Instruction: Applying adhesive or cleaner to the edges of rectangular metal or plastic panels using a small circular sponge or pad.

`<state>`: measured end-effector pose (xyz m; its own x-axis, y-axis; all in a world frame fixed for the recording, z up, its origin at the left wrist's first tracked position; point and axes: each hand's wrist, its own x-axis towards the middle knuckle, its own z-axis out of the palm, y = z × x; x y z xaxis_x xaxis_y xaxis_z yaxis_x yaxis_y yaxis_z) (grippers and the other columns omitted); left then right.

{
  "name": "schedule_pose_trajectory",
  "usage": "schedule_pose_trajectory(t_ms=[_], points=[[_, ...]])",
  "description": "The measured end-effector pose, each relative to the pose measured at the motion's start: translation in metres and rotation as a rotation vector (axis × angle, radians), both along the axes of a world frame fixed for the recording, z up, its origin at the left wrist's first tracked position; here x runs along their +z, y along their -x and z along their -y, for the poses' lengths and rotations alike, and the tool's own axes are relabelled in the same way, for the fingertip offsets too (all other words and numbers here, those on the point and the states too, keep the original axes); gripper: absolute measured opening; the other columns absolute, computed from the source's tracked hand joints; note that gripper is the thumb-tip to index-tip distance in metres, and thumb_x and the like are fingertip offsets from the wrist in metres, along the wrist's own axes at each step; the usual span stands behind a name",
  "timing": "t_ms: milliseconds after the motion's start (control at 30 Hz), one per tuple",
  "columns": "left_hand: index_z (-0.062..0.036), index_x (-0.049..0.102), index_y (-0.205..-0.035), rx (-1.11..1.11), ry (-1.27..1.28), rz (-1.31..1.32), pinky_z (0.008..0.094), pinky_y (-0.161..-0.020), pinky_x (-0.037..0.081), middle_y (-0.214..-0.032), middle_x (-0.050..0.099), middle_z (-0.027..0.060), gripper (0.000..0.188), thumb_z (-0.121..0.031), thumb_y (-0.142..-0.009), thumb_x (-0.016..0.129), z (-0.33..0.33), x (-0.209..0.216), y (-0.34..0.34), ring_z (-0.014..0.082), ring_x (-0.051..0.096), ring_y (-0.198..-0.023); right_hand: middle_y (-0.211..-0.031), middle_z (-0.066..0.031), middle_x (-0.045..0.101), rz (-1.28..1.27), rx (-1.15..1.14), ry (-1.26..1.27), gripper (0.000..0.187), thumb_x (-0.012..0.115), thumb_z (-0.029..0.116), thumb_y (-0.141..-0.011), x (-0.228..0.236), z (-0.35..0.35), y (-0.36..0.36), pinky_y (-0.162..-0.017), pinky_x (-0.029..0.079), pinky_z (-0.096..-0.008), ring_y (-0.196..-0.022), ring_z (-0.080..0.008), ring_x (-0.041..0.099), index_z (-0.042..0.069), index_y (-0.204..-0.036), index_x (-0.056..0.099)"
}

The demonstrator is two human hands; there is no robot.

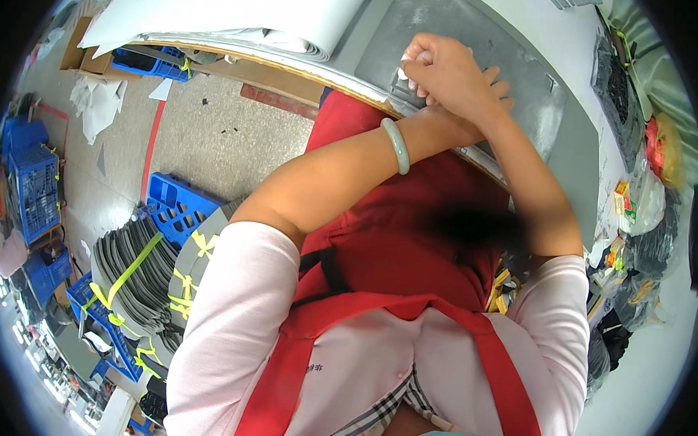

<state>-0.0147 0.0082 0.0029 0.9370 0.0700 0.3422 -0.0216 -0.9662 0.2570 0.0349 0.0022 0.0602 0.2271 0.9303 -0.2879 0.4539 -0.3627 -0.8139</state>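
My forearms cross at the wrists over the near edge of a grey work surface (pixel 539 67). My right hand (pixel 445 71) lies on top, its fingers curled in. A small white bit shows at its fingertips, too small to name. Beneath it is my left hand (pixel 499 89), mostly hidden by the right wrist; its visible fingers are stretched out and a little apart, over the grey surface. A pale green bangle (pixel 395 146) circles my left wrist. Left of my hands, large white sheets (pixel 225 10) lie on the table, with a curled edge.
On the left floor, stacks of grey cut pieces (pixel 132 268) tied with yellow-green strips stand by blue crates (pixel 182 204). More blue crates (pixel 36 188) stand farther left. Under the table is a blue basket (pixel 151 61). Plastic bags (pixel 649 205) line the right side.
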Motion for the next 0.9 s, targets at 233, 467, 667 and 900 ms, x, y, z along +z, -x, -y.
schedule_pose_trajectory(t_ms=[233,467,667,900], points=[[-0.0168,0.058,-0.133,0.014,0.01,0.1,0.0705,-0.113,0.022,-0.145,0.05,0.0087,0.048,-0.041,-0.092,0.055,-0.001,-0.008,0.001,0.033,0.042,-0.14,-0.07,-0.0137,0.066,0.125,0.192,0.079,0.014,0.064,0.013,-0.085,0.005,-0.004,0.008,-0.062,0.049,-0.0391,-0.063,-0.0245,0.064,-0.001,-0.087,0.063],[-0.0187,0.06,-0.126,0.132,-0.008,0.178,0.0659,-0.113,0.024,-0.137,0.053,0.0084,0.042,-0.045,-0.094,0.05,0.007,-0.043,-0.025,0.0298,0.041,-0.136,-0.078,-0.0067,0.066,0.274,0.041,-0.15,0.012,0.065,0.013,-0.091,0.006,0.023,0.02,-0.074,0.05,-0.0345,-0.071,-0.0151,0.06,0.002,-0.095,0.065],[-0.0187,0.063,-0.13,0.086,0.263,0.221,0.0686,-0.114,0.023,-0.144,0.052,0.0066,0.041,-0.038,-0.097,0.049,0.01,-0.049,-0.033,0.0286,0.04,-0.142,-0.09,-0.0157,0.068,0.531,0.161,-0.361,0.015,0.063,0.016,-0.091,-0.008,0.022,0.021,-0.075,0.05,-0.0413,-0.077,-0.0341,0.064,0.001,-0.092,0.066],[-0.0143,0.061,-0.13,-0.06,0.6,0.418,0.0682,-0.111,0.027,-0.135,0.054,0.0127,0.04,-0.032,-0.094,0.055,-0.001,-0.068,-0.02,0.0308,0.045,-0.133,-0.088,-0.0064,0.07,0.36,0.058,-0.205,0.015,0.067,0.016,-0.091,0.012,0.035,0.003,-0.079,0.051,-0.0307,-0.08,-0.0165,0.064,0.004,-0.099,0.07]])
